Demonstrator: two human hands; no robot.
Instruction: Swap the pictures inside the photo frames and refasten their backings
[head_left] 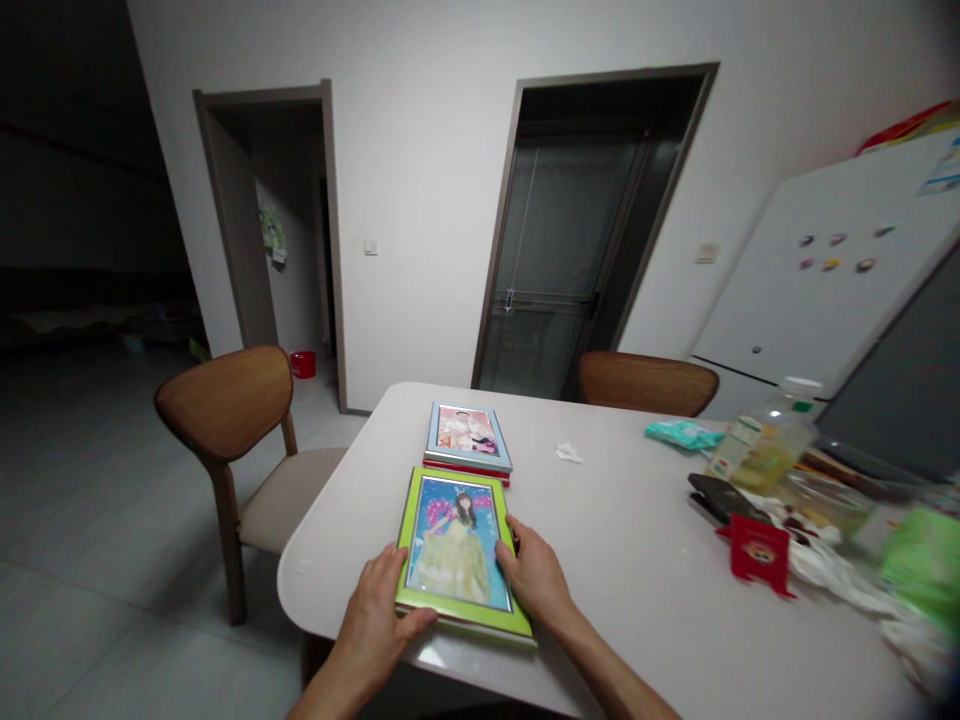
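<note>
A green picture frame (459,557) is held flat on the white surface (637,560), clasped at its edges by the left hand (379,612) and right hand (534,575). A blue frame (468,436) lies at 12 o'clock.

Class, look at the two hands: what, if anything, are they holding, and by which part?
Both hold the green picture frame, lying flat on the white table: the left hand at its lower left edge, the right hand along its right edge.

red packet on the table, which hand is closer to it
Right. The right hand grips the right edge of the green photo frame, on the side toward the red packet. The left hand holds the frame's left lower edge, farther away.
</note>
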